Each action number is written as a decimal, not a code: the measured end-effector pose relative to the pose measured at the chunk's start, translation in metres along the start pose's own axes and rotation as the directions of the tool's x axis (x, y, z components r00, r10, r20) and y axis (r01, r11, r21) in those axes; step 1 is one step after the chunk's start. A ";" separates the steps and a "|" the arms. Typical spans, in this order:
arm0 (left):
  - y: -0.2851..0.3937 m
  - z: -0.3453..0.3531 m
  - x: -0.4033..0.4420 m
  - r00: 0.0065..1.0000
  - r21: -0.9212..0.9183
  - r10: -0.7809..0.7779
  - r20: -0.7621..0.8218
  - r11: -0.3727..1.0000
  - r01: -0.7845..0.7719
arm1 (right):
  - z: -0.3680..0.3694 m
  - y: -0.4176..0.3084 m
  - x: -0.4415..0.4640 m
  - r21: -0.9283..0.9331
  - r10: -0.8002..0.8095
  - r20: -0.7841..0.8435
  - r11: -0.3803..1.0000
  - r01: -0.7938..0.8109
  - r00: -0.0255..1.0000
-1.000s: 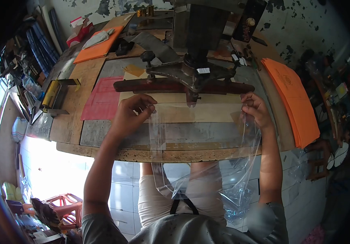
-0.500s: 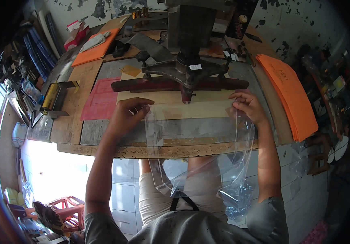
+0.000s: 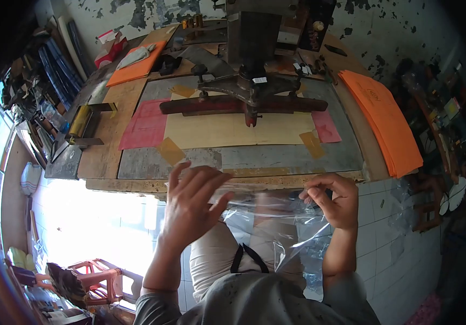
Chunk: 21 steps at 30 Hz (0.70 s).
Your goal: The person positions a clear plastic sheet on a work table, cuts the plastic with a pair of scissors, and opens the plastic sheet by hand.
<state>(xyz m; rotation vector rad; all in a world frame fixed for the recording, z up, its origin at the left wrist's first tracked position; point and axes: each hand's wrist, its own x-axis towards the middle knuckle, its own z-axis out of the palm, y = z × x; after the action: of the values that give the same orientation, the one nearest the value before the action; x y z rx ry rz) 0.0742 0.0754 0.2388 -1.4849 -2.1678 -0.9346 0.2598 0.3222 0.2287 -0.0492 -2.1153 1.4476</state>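
Clear plastic film (image 3: 265, 208) hangs in folds over the lap, just in front of the table's front edge. My right hand (image 3: 333, 200) pinches its right end between thumb and fingers. Fingers spread, my left hand (image 3: 192, 203) is at the film's left end; whether it touches the film is hard to tell. Beyond the hands, a pale yellow sheet (image 3: 216, 132) lies on a grey plate (image 3: 254, 157), with amber tape (image 3: 170, 151) at its corners and pink sheets (image 3: 143, 125) at both sides. A dark metal press (image 3: 249, 89) with a red-brown bar stands over it.
Stacked orange sheets (image 3: 382, 122) lie on the table's right side. More orange sheets (image 3: 135, 65) with a cloth on top are at the back left. A metal holder with a gold roll (image 3: 80, 122) sits at the left. A red stool (image 3: 97, 279) stands on the floor at lower left.
Both hands have come back from above the plate to the table's front edge, bringing the film with them. My left hand has spread its fingers. The film is now bunched, and the yellow sheet shows uncovered.
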 end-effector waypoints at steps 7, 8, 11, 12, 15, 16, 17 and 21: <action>0.056 0.007 0.002 0.983 -0.237 0.103 -0.149 0.962 -0.137 | 0.025 -0.044 -0.021 -0.293 -0.284 -0.045 0.920 0.259 0.958; 0.059 0.003 0.001 0.984 -0.252 0.093 -0.153 0.959 -0.130 | 0.026 -0.048 -0.023 -0.311 -0.320 -0.050 0.905 0.290 0.946; 0.063 -0.004 -0.003 0.985 -0.277 0.083 -0.153 0.953 -0.124 | 0.025 -0.052 -0.031 -0.334 -0.376 -0.041 0.878 0.342 0.926; 0.063 -0.005 -0.004 0.985 -0.271 0.092 -0.148 0.954 -0.129 | 0.025 -0.054 -0.034 -0.335 -0.369 -0.037 0.880 0.336 0.929; 0.063 -0.009 -0.007 0.986 -0.259 0.105 -0.132 0.956 -0.137 | 0.025 -0.058 -0.040 -0.322 -0.355 -0.034 0.889 0.326 0.934; 0.063 -0.010 -0.008 0.986 -0.256 0.108 -0.125 0.957 -0.137 | 0.027 -0.058 -0.041 -0.307 -0.351 -0.041 0.895 0.323 0.935; 0.063 -0.012 -0.009 0.988 -0.260 0.101 -0.113 0.957 -0.128 | 0.028 -0.059 -0.042 -0.292 -0.348 -0.046 0.901 0.321 0.936; 0.064 -0.016 -0.015 0.992 -0.284 0.087 -0.088 0.953 -0.109 | 0.028 -0.053 -0.050 -0.226 -0.299 -0.099 0.936 0.271 0.949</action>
<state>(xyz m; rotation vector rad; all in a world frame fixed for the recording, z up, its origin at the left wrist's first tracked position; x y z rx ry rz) 0.1372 0.0691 0.2614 -1.6414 -1.9478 -1.2938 0.3027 0.2595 0.2460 0.0782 -2.0585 1.0216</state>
